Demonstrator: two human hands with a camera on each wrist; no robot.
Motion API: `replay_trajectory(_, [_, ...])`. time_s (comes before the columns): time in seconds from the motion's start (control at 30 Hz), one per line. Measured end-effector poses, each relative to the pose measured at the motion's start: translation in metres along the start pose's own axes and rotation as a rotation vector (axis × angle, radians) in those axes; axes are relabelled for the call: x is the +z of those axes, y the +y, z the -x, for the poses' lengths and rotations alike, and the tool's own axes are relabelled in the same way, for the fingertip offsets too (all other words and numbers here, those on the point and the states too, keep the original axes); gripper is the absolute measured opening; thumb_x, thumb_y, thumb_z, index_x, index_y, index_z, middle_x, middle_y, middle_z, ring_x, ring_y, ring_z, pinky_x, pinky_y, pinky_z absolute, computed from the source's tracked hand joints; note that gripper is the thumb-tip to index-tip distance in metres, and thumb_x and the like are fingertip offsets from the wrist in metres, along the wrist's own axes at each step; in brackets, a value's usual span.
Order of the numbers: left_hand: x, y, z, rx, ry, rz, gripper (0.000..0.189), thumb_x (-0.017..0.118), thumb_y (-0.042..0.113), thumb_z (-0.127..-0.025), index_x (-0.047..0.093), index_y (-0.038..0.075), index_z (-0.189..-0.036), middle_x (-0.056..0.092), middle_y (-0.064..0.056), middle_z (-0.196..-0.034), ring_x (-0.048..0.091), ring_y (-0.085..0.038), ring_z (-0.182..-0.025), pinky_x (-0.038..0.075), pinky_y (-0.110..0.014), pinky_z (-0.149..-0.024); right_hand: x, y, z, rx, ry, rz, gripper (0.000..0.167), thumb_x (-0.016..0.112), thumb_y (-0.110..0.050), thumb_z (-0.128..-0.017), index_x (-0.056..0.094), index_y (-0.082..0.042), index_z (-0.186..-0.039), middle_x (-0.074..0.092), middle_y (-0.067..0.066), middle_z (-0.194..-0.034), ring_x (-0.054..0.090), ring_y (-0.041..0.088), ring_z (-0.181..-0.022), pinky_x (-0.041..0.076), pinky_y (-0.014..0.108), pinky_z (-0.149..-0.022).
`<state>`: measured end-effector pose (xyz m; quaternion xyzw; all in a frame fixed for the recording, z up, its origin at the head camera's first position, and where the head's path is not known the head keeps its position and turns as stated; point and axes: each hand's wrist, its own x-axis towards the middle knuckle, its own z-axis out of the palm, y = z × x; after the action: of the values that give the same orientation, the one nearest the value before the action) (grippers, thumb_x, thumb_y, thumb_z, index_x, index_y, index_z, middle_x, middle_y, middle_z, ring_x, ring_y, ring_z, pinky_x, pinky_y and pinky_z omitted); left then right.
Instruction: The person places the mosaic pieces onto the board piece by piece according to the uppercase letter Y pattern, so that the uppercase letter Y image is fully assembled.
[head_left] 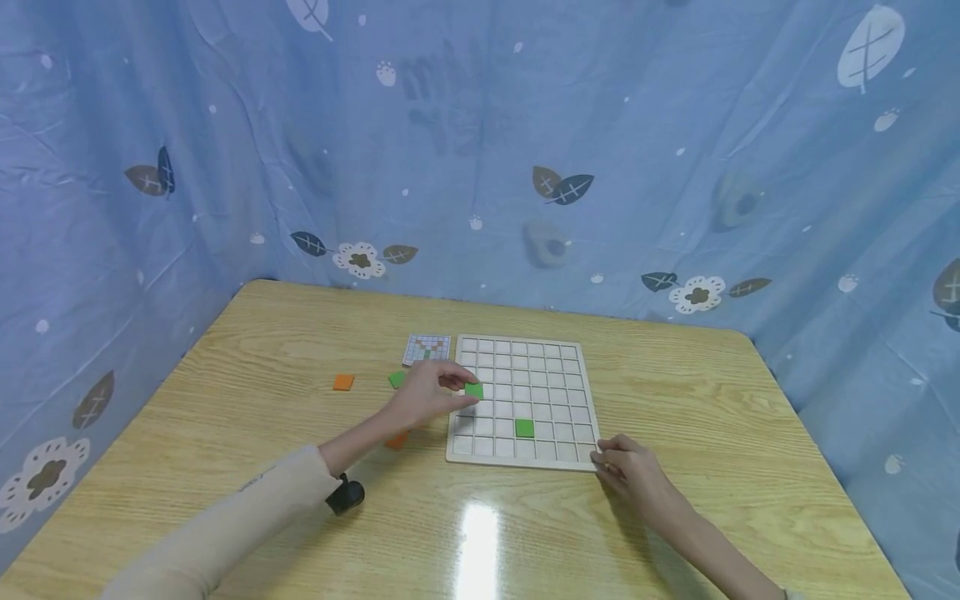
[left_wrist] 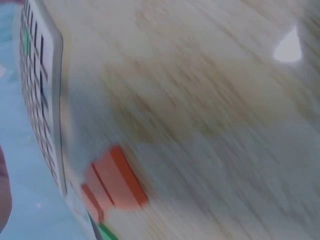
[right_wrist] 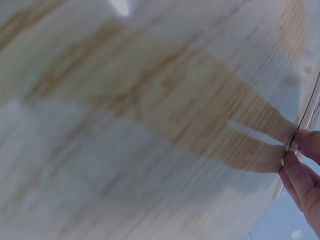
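Observation:
A white grid board (head_left: 555,455) with square recesses lies on the table. One green square tile (head_left: 524,428) sits in a cell near its lower middle. My left hand (head_left: 429,395) pinches another green tile (head_left: 473,390) between thumb and fingers, over the board's left columns. My right hand (head_left: 633,471) grips the board's near right corner, and the right wrist view shows the thumb and fingers (right_wrist: 298,175) pinching that edge. Only a sliver of the left hand (left_wrist: 4,190) enters the left wrist view.
A small pattern card (head_left: 427,348) lies beyond the left hand. Orange tiles (head_left: 343,382) (left_wrist: 117,180) and a green tile (head_left: 397,379) lie left of the board. Near the left sleeve is a black round object (head_left: 347,495). A blue patterned curtain (head_left: 480,150) surrounds the wooden table (head_left: 675,383).

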<state>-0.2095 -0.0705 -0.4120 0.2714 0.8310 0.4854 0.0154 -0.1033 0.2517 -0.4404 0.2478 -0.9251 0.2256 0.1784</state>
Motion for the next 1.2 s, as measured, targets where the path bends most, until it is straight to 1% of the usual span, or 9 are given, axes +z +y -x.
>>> replay_trajectory(0.13, [0.014, 0.004, -0.006, 0.034, 0.0, 0.0, 0.019, 0.079, 0.011, -0.079, 0.075, 0.006, -0.097, 0.069, -0.006, -0.094, 0.064, -0.012, -0.079, 0.054, -0.022, -0.072, 0.0, 0.0, 0.0, -0.002, -0.002, -0.002, 0.019, 0.079, 0.014, -0.066, 0.073, 0.002, -0.08, 0.065, 0.018, -0.086, 0.064, 0.02, -0.066, 0.052, 0.015, -0.056])
replay_trajectory(0.27, [0.028, 0.01, -0.012, 0.033, 0.017, 0.009, 0.02, 0.079, 0.011, -0.079, 0.075, 0.005, -0.097, 0.069, -0.007, -0.093, 0.064, -0.011, -0.077, 0.054, -0.021, -0.07, 0.0, 0.0, 0.001, -0.001, -0.007, 0.001, 0.019, 0.079, 0.013, -0.066, 0.074, 0.002, -0.081, 0.065, 0.018, -0.087, 0.065, 0.021, -0.067, 0.052, 0.015, -0.057])
replay_trajectory(0.43, [0.042, 0.016, -0.018, -0.013, 0.003, 0.036, 0.019, 0.079, 0.01, -0.079, 0.075, 0.005, -0.097, 0.07, -0.004, -0.091, 0.063, -0.009, -0.076, 0.053, -0.019, -0.068, 0.0, 0.0, 0.001, 0.006, -0.012, 0.0, 0.02, 0.079, 0.013, -0.066, 0.074, 0.002, -0.082, 0.065, 0.018, -0.087, 0.065, 0.022, -0.068, 0.052, 0.015, -0.058])
replay_trajectory(0.63, [0.053, 0.022, -0.024, -0.074, -0.006, 0.047, 0.017, 0.079, 0.009, -0.079, 0.075, 0.004, -0.094, 0.07, -0.003, -0.084, 0.061, -0.008, -0.072, 0.052, -0.02, -0.065, -0.001, -0.001, 0.001, 0.024, -0.024, 0.004, 0.02, 0.079, 0.013, -0.067, 0.074, 0.003, -0.083, 0.065, 0.019, -0.089, 0.065, 0.023, -0.069, 0.053, 0.015, -0.059])
replay_trajectory(0.77, [0.06, 0.023, -0.029, -0.097, -0.03, 0.016, 0.017, 0.08, 0.009, -0.077, 0.076, 0.003, -0.093, 0.069, -0.001, -0.078, 0.059, -0.005, -0.068, 0.05, -0.019, -0.062, -0.002, -0.002, 0.001, 0.049, -0.035, -0.001, 0.018, 0.078, 0.012, -0.068, 0.073, 0.002, -0.083, 0.065, 0.019, -0.089, 0.065, 0.023, -0.07, 0.053, 0.016, -0.059])
replay_trajectory(0.9, [0.068, 0.021, -0.034, -0.105, -0.044, -0.031, 0.018, 0.082, 0.012, -0.075, 0.077, 0.005, -0.091, 0.068, 0.002, -0.074, 0.057, -0.003, -0.065, 0.049, -0.017, -0.061, -0.003, -0.002, 0.002, 0.048, -0.032, -0.001, 0.018, 0.078, 0.012, -0.068, 0.073, 0.002, -0.082, 0.065, 0.019, -0.089, 0.065, 0.022, -0.069, 0.052, 0.015, -0.058])
replay_trajectory(1.07, [0.076, 0.018, -0.037, -0.108, -0.049, -0.057, 0.018, 0.083, 0.012, -0.073, 0.077, 0.005, -0.089, 0.07, -0.001, -0.077, 0.059, -0.003, -0.066, 0.049, -0.017, -0.062, -0.002, -0.001, 0.002, 0.029, -0.017, 0.001, 0.018, 0.078, 0.013, -0.068, 0.073, 0.002, -0.082, 0.065, 0.019, -0.088, 0.065, 0.022, -0.068, 0.052, 0.016, -0.058])
replay_trajectory(1.2, [0.08, 0.016, -0.039, -0.111, -0.044, -0.078, 0.017, 0.083, 0.01, -0.074, 0.077, 0.005, -0.089, 0.069, 0.001, -0.074, 0.056, -0.002, -0.063, 0.047, -0.016, -0.059, -0.002, -0.001, 0.001, 0.025, -0.015, 0.007, 0.018, 0.078, 0.012, -0.068, 0.073, 0.002, -0.081, 0.065, 0.019, -0.088, 0.064, 0.021, -0.068, 0.052, 0.017, -0.057])
